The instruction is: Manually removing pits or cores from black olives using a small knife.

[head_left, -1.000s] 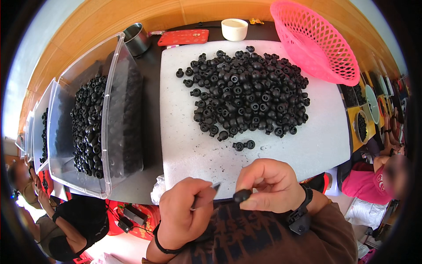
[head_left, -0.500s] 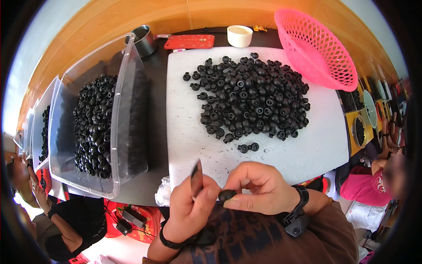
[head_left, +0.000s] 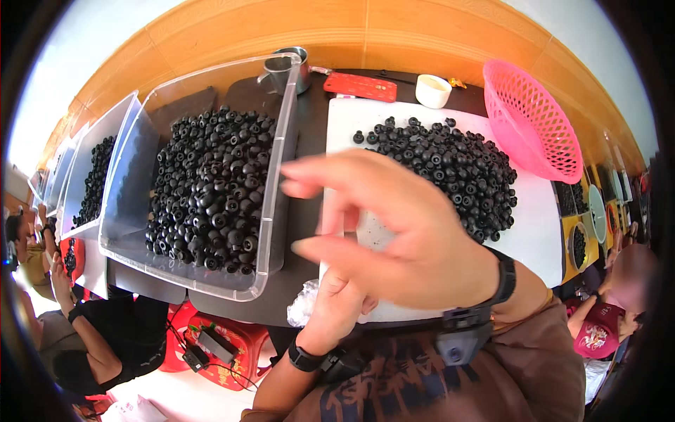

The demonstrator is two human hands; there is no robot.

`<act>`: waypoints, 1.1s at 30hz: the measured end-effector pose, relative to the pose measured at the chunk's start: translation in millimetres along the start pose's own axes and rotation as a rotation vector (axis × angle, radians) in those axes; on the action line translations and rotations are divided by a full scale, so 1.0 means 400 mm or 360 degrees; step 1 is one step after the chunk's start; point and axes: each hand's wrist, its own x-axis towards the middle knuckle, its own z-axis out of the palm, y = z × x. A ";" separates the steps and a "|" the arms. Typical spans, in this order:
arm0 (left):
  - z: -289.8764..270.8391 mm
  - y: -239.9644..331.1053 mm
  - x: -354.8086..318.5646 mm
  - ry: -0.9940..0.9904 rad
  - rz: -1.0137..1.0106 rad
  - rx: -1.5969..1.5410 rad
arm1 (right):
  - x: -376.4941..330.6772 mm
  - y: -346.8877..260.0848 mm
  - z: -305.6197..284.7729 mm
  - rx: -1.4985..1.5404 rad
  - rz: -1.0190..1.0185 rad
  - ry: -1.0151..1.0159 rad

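My right hand (head_left: 394,232) is raised close to the camera, blurred, with its fingers apart and nothing visible in them. It hangs over the gap between a clear plastic bin (head_left: 275,211) of small black round parts (head_left: 211,190) and a white board (head_left: 541,232). A heap of the same black parts (head_left: 450,165) lies on that board. My left hand (head_left: 337,309) stays low at the board's front edge, half hidden behind the right hand, fingers curled. What it holds is hidden.
A pink basket (head_left: 527,119) leans at the board's far right. A white cup (head_left: 432,90), a flat red thing (head_left: 358,86) and a metal cup (head_left: 292,67) stand at the back. Another bin (head_left: 95,176) sits further left. Another person (head_left: 91,344) sits at lower left.
My right hand left the front edge and rose up and leftward, its fingers spreading. The small black piece it pinched is no longer seen. The view swung left toward the bin.
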 end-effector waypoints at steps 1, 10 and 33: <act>-0.005 0.004 0.000 -0.0120 -0.0219 -0.0405 | -0.035 0.024 -0.018 -0.0038 0.0034 0.0031; -0.006 0.018 0.012 -0.0261 -0.0511 -0.0659 | -0.254 0.137 -0.094 -0.0723 0.0561 0.0075; 0.017 0.012 0.000 -0.0111 -0.0388 -0.0504 | -0.310 0.142 -0.062 -0.1130 0.0266 -0.0180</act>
